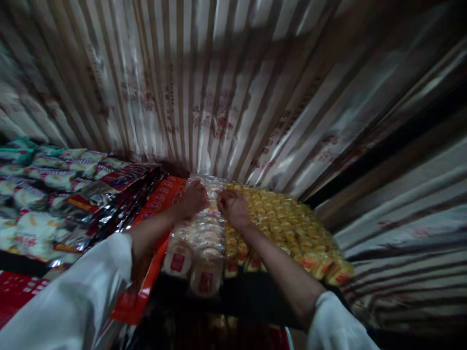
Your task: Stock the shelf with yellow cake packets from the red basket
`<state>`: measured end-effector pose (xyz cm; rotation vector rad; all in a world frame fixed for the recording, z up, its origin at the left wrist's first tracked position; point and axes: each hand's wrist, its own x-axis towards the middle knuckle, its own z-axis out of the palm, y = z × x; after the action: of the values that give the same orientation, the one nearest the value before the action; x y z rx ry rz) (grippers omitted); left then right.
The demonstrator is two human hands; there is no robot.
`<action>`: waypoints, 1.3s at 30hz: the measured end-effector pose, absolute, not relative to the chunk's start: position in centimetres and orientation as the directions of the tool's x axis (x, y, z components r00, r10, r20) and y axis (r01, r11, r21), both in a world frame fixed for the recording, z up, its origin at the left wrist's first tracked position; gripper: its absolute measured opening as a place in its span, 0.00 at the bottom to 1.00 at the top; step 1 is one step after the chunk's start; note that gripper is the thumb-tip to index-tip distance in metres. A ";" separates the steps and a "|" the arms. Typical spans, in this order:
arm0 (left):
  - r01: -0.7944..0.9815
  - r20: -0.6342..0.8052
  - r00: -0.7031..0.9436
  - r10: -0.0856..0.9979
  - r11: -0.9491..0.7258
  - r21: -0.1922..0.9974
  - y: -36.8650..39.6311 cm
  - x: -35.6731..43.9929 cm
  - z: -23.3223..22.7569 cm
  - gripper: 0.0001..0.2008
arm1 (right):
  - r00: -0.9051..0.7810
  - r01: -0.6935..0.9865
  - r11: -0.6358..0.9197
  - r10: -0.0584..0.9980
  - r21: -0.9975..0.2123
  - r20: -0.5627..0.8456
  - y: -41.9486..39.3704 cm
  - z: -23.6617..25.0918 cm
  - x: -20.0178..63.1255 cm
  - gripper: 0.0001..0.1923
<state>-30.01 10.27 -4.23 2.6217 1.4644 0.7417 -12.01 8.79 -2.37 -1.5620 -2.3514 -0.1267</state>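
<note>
Clear packets (177,260), pale round pieces (206,281) inside; left hand (195,198), right hand (234,208) curled near far end, grip unclear.

Pale pleated sheeting (204,97) printed in dark red rises along the far side and the right. At left lie white packets (34,231), with green packets (18,154) farther off; shiny dark bags (118,182) overlap beside an orange bag (160,198). A red package (16,294) sits near left.
</note>
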 end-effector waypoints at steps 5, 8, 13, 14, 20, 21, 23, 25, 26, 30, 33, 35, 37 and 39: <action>0.801 0.420 0.399 0.815 -0.533 0.274 11.3 -29.1 -4.7 0.06 | -0.369 0.865 0.468 0.838 -0.181 0.401 8.5 -2.6 -11.1 0.08; 0.808 0.406 0.379 0.831 -0.512 0.293 11.7 -28.9 -5.1 0.06 | -0.516 0.756 0.623 0.757 -0.202 0.401 8.3 -2.9 -10.1 0.05; 0.828 0.396 0.383 0.835 -0.500 0.254 11.7 -29.0 -5.2 0.07 | -0.595 0.713 0.664 0.743 -0.226 0.306 8.1 -3.2 -10.1 0.03; 0.829 0.395 0.386 0.833 -0.502 0.248 11.7 -28.9 -5.2 0.07 | -0.596 0.719 0.658 0.749 -0.223 0.290 8.1 -3.2 -10.3 0.03; 0.811 0.435 0.340 0.834 -0.494 0.313 11.1 -28.9 -4.8 0.05 | -0.535 0.801 0.577 0.809 -0.157 0.245 7.8 -3.0 -11.2 0.05; 0.806 0.454 0.327 0.829 -0.496 0.324 10.8 -29.0 -4.6 0.05 | -0.503 0.826 0.547 0.825 -0.138 0.258 7.7 -2.9 -11.2 0.06; 0.794 0.479 0.327 0.814 -0.512 0.328 10.3 -29.2 -4.4 0.03 | -0.444 0.864 0.491 0.848 -0.112 0.289 7.7 -2.9 -11.4 0.08; 0.788 0.472 0.349 0.810 -0.526 0.319 9.8 -29.5 -4.2 0.02 | -0.409 0.883 0.458 0.860 -0.106 0.306 7.7 -2.9 -11.7 0.09; 0.788 0.456 0.363 0.813 -0.529 0.315 9.6 -29.6 -4.1 0.03 | -0.401 0.886 0.450 0.863 -0.108 0.306 7.7 -2.8 -11.8 0.09; 0.783 0.382 0.432 0.817 -0.550 0.290 9.3 -29.7 -4.1 0.03 | -0.399 0.880 0.456 0.861 -0.131 0.316 7.6 -2.7 -11.8 0.08; 0.782 0.384 0.443 0.810 -0.558 0.278 9.2 -29.4 -4.1 0.05 | -0.478 0.807 0.567 0.792 -0.167 0.379 7.1 -2.7 -11.1 0.09; 0.785 0.392 0.434 0.811 -0.554 0.276 9.1 -29.2 -4.1 0.05 | -0.558 0.738 0.649 0.741 -0.184 0.373 6.6 -2.8 -10.6 0.07; 0.792 0.397 0.427 0.812 -0.548 0.269 9.0 -29.1 -4.0 0.05 | -0.616 0.697 0.691 0.715 -0.194 0.332 6.2 -2.8 -10.3 0.05; 0.799 0.398 0.426 0.812 -0.544 0.255 9.0 -29.0 -4.1 0.04 | -0.643 0.682 0.703 0.708 -0.203 0.291 5.9 -2.7 -10.2 0.04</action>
<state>-29.02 8.98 -4.09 2.6301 1.4868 0.7579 -10.24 5.90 -2.72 -1.0865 -2.5644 0.1053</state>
